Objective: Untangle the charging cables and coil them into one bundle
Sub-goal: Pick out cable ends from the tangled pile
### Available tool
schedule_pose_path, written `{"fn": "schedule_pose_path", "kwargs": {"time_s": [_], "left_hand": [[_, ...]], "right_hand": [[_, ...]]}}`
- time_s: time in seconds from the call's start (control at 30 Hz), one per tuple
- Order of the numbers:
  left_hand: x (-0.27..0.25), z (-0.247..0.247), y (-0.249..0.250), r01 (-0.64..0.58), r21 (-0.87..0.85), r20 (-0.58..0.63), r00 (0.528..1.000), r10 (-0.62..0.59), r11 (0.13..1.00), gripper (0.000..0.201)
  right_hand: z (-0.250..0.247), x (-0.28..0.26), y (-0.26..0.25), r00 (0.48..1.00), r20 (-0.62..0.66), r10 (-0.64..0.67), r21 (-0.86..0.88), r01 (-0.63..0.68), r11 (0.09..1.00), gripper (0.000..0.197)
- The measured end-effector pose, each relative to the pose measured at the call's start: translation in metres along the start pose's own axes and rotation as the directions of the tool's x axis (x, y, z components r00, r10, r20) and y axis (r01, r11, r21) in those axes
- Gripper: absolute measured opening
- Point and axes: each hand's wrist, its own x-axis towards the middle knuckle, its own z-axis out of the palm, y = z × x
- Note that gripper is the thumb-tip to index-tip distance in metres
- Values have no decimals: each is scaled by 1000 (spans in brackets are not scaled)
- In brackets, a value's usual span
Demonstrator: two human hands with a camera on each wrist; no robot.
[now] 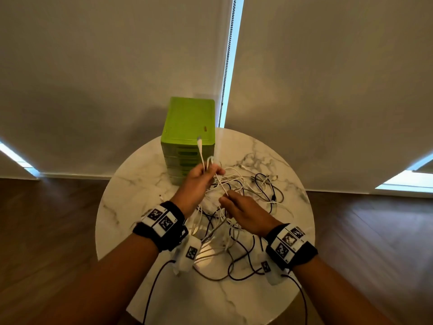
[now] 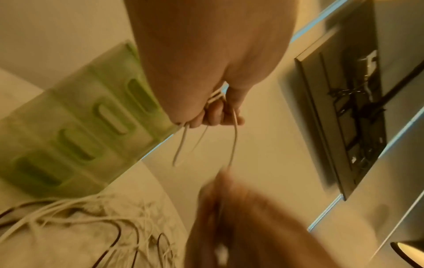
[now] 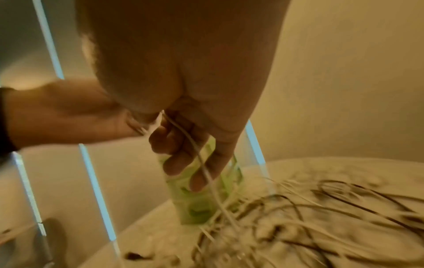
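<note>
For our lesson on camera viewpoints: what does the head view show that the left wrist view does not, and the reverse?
Only the head view shows the whole round marble table, both wristbands, the top of the green drawer box, and the white plug end sticking up above the left hand.

Only the left wrist view shows the underside of the left hand's grip, with white cable crossing the curled fingers, plus a dark wall panel.

Both show the drawer box, the cable tangle and the right hand, blurred in the wrist view.

Round marble-patterned table (image 1: 131, 191) on a dark wood floor (image 1: 46, 221)

A green drawer unit (image 1: 188, 127) stands at its far edge; just in front of it, a tangle of white and black charging cables (image 1: 255, 191) sprawls across the middle.
</note>
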Motion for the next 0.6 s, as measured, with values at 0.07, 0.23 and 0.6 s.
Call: {"fn": "schedule_pose_path", "kwargs": {"time_s": [0.07, 0.23, 0.6], "left_hand": [[2, -4, 18, -96, -9, -67, 993, 96, 995, 24], [-4, -17, 38, -264, 32, -124, 956, 266, 964, 19], [-17, 2, 32, -390, 211, 43, 920, 390, 896, 16]], "right_hand": [[2, -10, 23, 999, 8, 51, 29, -51, 998, 30], [-6, -23, 52, 989, -122, 85, -9, -86, 996, 27], [-60, -15, -32, 944, -325, 53, 304, 52, 951, 29]]}}
